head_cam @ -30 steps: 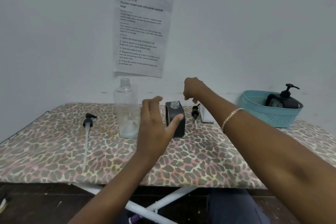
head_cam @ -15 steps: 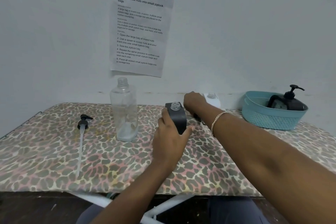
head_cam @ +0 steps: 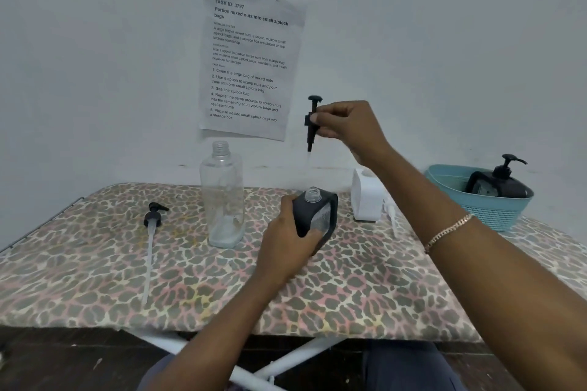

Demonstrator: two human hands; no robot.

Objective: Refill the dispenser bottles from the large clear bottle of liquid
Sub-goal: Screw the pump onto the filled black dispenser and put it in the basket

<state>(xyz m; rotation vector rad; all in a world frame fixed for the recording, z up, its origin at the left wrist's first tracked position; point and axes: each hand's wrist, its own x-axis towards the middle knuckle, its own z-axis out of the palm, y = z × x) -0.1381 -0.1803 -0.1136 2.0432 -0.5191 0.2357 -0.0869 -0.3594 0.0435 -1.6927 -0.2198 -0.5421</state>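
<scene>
My left hand [head_cam: 287, 241] grips a black dispenser bottle [head_cam: 317, 216] with its neck uncapped, tilted a little on the leopard-print table [head_cam: 317, 289]. High above it, my right hand [head_cam: 347, 125] pinches a black pump head [head_cam: 312, 122], held upright with its clear tube hanging down. The large clear bottle [head_cam: 224, 197] stands uncapped to the left, holding only a little liquid at the bottom. A white dispenser bottle [head_cam: 367, 197] stands open behind my right forearm, a white pump [head_cam: 391, 216] lying beside it.
A second black pump [head_cam: 152, 225] with a long tube lies at the left of the table. A teal basket [head_cam: 482, 200] at the back right holds a capped black dispenser bottle [head_cam: 497, 182]. A printed sheet [head_cam: 249, 60] hangs on the wall.
My right hand picked the black pump up from the table behind the black bottle and raised it high. My left hand closed round the black bottle and tilted it.
</scene>
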